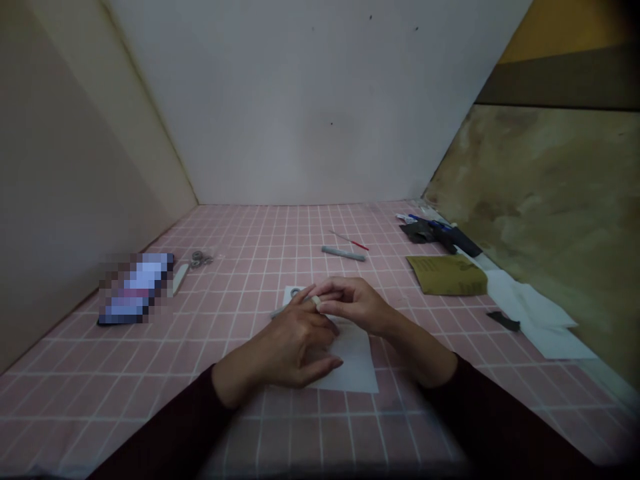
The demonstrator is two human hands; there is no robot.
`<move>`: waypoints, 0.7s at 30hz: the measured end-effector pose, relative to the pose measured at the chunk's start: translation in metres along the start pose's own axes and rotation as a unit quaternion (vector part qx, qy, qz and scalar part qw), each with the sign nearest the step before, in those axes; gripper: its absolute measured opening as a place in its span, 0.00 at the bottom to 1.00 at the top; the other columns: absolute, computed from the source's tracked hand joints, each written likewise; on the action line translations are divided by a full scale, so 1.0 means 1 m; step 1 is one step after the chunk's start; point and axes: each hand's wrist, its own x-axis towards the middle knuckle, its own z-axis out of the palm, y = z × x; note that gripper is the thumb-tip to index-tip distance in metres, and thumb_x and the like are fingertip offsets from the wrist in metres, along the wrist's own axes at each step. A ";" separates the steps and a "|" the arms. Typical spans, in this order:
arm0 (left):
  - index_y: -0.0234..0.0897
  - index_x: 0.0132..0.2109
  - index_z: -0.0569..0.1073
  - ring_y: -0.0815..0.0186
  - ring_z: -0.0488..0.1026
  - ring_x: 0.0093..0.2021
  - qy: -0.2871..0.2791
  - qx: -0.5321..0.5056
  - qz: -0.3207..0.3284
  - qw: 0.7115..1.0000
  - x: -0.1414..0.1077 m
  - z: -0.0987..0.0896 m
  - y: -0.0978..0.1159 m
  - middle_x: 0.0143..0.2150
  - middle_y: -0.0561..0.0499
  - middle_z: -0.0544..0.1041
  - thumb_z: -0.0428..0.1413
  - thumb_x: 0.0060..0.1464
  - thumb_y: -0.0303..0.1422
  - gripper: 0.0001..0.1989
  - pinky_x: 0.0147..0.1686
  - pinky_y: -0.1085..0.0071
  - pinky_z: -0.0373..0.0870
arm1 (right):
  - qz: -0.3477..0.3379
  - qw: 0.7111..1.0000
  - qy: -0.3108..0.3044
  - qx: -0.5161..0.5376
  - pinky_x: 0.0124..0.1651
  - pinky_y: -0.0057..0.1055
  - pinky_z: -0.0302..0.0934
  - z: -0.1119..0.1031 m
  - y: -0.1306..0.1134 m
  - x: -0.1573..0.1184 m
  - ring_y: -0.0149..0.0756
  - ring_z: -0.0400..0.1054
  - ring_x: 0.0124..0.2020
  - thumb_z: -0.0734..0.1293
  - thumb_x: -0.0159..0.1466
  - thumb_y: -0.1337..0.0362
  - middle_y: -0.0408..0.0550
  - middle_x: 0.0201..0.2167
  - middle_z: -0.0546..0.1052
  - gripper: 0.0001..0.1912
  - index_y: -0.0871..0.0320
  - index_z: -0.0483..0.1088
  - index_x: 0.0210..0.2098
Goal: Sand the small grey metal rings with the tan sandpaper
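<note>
A white sheet of paper (pixel 353 363) lies on the pink checked cloth, partly under both hands. My left hand (pixel 297 340) is held over it, palm down with fingers apart. Around one of its fingers sits a pale ring-like band (pixel 316 302). My right hand (pixel 357 303) pinches this band between thumb and fingertips. Just beyond my left fingers, a small grey ring-shaped item (pixel 295 292) rests on the paper's far edge. A thin grey item (pixel 277 312) shows partly beside the left hand.
Past the hands lie a grey marker (pixel 343 253) and a thin red-handled tool (pixel 359 245). On the left are a phone (pixel 135 290), a white strip (pixel 181 279) and scissors (pixel 199 259). Sandpaper (pixel 447 275), dark scraps (pixel 420 231) and white papers (pixel 537 313) are at right.
</note>
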 end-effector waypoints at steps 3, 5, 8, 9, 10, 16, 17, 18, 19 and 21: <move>0.37 0.34 0.76 0.54 0.77 0.46 -0.001 -0.044 0.006 0.999 0.002 -0.001 -0.001 0.37 0.46 0.83 0.56 0.61 0.39 0.11 0.60 0.50 0.60 | -0.010 1.000 -0.005 -0.022 0.50 0.38 0.71 0.002 -0.002 -0.002 0.39 0.78 0.46 0.73 0.62 0.64 0.52 0.46 0.82 0.13 0.57 0.76 0.46; 0.37 0.33 0.76 0.55 0.78 0.43 0.005 -0.073 0.014 0.997 0.003 -0.001 -0.001 0.37 0.45 0.83 0.55 0.61 0.38 0.12 0.57 0.52 0.63 | -0.014 0.999 -0.010 -0.030 0.50 0.37 0.71 0.002 -0.003 -0.003 0.39 0.78 0.47 0.72 0.63 0.64 0.52 0.47 0.81 0.13 0.57 0.76 0.48; 0.37 0.34 0.76 0.56 0.78 0.44 0.011 -0.094 0.024 0.995 0.004 -0.002 0.000 0.39 0.45 0.83 0.55 0.61 0.37 0.11 0.58 0.52 0.61 | -0.017 0.999 -0.014 -0.034 0.50 0.36 0.71 0.003 -0.002 -0.003 0.39 0.78 0.47 0.71 0.64 0.63 0.53 0.48 0.81 0.13 0.58 0.75 0.48; 0.37 0.33 0.76 0.56 0.78 0.44 0.010 -0.103 0.027 0.994 0.004 -0.002 0.000 0.40 0.45 0.83 0.54 0.61 0.37 0.12 0.60 0.51 0.60 | -0.018 0.999 -0.012 -0.038 0.50 0.36 0.71 0.003 -0.002 -0.003 0.39 0.78 0.47 0.71 0.64 0.63 0.53 0.47 0.81 0.13 0.58 0.75 0.48; 0.37 0.32 0.76 0.56 0.78 0.44 0.010 -0.115 0.027 0.993 0.004 -0.003 0.000 0.40 0.45 0.83 0.54 0.61 0.36 0.12 0.60 0.51 0.59 | -0.021 0.999 -0.008 -0.046 0.49 0.36 0.71 0.003 -0.003 -0.003 0.39 0.78 0.47 0.71 0.64 0.63 0.53 0.46 0.81 0.13 0.58 0.75 0.47; 0.37 0.34 0.77 0.56 0.79 0.45 0.025 -0.218 0.003 0.976 0.002 -0.008 -0.001 0.39 0.46 0.84 0.52 0.63 0.40 0.15 0.59 0.53 0.60 | -0.067 0.992 0.008 -0.110 0.51 0.37 0.71 0.004 -0.006 -0.005 0.39 0.78 0.46 0.71 0.64 0.66 0.50 0.43 0.81 0.11 0.57 0.75 0.46; 0.38 0.33 0.77 0.55 0.78 0.46 0.028 -0.222 0.001 0.975 0.002 -0.008 -0.001 0.40 0.46 0.84 0.52 0.63 0.40 0.15 0.59 0.52 0.60 | -0.068 0.991 0.006 -0.111 0.51 0.37 0.71 0.004 -0.006 -0.005 0.39 0.78 0.46 0.71 0.64 0.66 0.50 0.43 0.81 0.10 0.57 0.75 0.46; 0.38 0.33 0.77 0.55 0.78 0.46 0.031 -0.223 -0.001 0.974 0.001 -0.008 -0.001 0.40 0.46 0.84 0.52 0.63 0.40 0.15 0.59 0.52 0.59 | -0.065 0.992 0.006 -0.110 0.51 0.38 0.71 0.004 -0.006 -0.005 0.39 0.78 0.46 0.71 0.64 0.66 0.50 0.43 0.81 0.11 0.57 0.75 0.46; 0.38 0.33 0.77 0.56 0.78 0.45 0.033 -0.221 -0.004 0.975 0.001 -0.007 -0.001 0.40 0.46 0.84 0.52 0.63 0.40 0.15 0.60 0.52 0.59 | -0.058 0.993 0.006 -0.106 0.51 0.38 0.71 0.004 -0.005 -0.005 0.39 0.78 0.46 0.71 0.64 0.66 0.51 0.43 0.81 0.11 0.57 0.75 0.46; 0.37 0.32 0.76 0.56 0.78 0.44 0.033 -0.213 -0.005 0.976 0.001 -0.006 -0.001 0.39 0.45 0.84 0.52 0.62 0.39 0.15 0.60 0.51 0.59 | -0.044 0.995 0.002 -0.091 0.51 0.39 0.71 0.003 -0.004 -0.005 0.40 0.78 0.47 0.71 0.64 0.65 0.52 0.45 0.82 0.12 0.57 0.75 0.47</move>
